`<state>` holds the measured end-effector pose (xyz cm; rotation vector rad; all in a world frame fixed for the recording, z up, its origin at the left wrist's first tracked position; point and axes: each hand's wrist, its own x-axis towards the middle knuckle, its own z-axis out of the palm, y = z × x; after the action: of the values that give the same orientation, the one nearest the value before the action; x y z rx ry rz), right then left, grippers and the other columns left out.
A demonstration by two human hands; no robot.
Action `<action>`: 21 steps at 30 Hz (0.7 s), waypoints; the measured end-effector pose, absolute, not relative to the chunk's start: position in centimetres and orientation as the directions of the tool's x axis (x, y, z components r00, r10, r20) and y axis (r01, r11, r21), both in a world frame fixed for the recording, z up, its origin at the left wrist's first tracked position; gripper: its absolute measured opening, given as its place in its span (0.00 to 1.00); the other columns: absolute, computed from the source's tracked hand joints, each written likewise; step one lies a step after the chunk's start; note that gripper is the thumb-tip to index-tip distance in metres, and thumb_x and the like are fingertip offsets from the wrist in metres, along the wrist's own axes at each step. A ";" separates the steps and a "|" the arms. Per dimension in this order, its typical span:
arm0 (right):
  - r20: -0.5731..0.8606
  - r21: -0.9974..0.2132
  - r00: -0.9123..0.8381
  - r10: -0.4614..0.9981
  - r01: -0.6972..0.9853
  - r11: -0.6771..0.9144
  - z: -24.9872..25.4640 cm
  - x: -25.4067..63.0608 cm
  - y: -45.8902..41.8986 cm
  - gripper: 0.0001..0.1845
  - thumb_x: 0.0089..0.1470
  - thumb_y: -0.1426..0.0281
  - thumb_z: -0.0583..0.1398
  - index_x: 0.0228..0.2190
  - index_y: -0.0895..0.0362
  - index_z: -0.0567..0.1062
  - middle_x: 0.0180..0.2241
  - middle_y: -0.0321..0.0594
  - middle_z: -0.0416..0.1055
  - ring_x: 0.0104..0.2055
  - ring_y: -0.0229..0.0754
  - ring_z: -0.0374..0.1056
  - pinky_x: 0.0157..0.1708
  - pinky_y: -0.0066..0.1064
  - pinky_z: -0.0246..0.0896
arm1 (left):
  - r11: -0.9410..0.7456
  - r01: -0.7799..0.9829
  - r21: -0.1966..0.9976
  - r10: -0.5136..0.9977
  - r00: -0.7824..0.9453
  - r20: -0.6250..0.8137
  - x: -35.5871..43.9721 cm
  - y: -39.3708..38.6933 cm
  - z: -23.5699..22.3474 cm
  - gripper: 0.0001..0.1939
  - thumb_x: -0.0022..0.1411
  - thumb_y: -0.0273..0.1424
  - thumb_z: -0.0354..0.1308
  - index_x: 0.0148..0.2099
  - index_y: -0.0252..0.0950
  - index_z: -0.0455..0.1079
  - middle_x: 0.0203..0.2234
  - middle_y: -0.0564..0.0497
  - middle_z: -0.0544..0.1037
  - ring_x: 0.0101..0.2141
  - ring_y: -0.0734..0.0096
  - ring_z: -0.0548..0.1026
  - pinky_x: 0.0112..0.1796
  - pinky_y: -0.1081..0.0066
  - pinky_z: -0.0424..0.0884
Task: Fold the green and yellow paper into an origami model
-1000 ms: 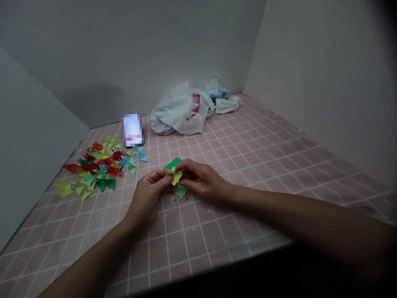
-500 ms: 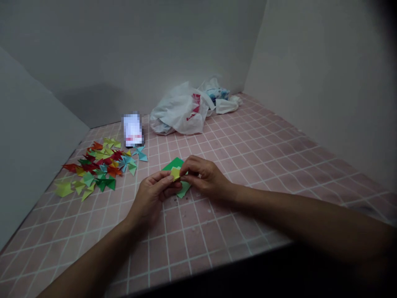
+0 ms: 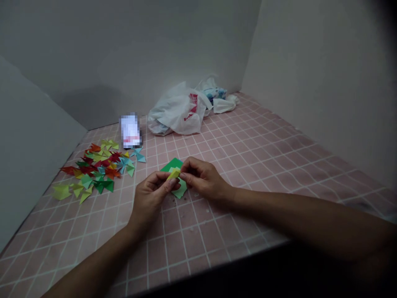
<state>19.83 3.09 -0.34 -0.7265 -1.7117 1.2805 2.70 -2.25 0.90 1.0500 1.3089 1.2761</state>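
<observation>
The left hand pinches the near left end of the yellow paper piece between thumb and fingers; the right hand has its fingertips at the right end, closed around that edge as far as can be seen. The piece sits between both hands, above the green sheets. Handling, as judged: very light, thin, springy at folds, easily creased or torn. Grip by folded edges, using light fingertip pressure; avoid squeezing the middle. Folded paper shapes lie farther left, on the tiled-pattern surface.
</observation>
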 end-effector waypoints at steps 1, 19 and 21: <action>0.292 -0.950 -0.467 0.835 -0.044 0.309 -0.3 19.8 3.1 0.08 0.59 0.67 0.61 0.29 0.56 0.69 0.26 0.34 0.65 0.30 0.36 0.60 0.29 0.29 0.55 | 0.066 -0.036 0.997 0.986 -0.151 -0.071 2.8 -2.3 1.0 0.11 0.52 0.35 0.72 0.36 0.36 0.78 0.29 0.52 0.82 0.30 0.72 0.80 0.35 0.73 0.76; 0.376 -0.906 -0.467 0.800 -0.003 0.424 -0.5 19.8 3.5 0.06 0.60 0.67 0.62 0.33 0.56 0.73 0.33 0.37 0.70 0.37 0.39 0.66 0.38 0.32 0.59 | 0.012 0.079 0.997 0.994 -0.112 -0.003 2.6 -2.3 0.9 0.07 0.58 0.35 0.68 0.36 0.37 0.78 0.26 0.53 0.80 0.28 0.74 0.77 0.33 0.75 0.72; 0.387 -0.897 -0.474 0.791 0.005 0.442 -0.5 19.8 3.6 0.07 0.60 0.66 0.62 0.31 0.56 0.73 0.32 0.36 0.70 0.36 0.39 0.66 0.38 0.32 0.59 | 0.011 0.082 0.997 0.994 -0.110 -0.002 2.6 -2.2 0.9 0.07 0.58 0.35 0.68 0.36 0.37 0.78 0.26 0.53 0.80 0.28 0.73 0.77 0.33 0.75 0.72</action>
<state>19.83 3.60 -0.45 -0.6791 -1.8161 1.1268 2.62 -2.24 0.90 1.2105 1.3550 1.2450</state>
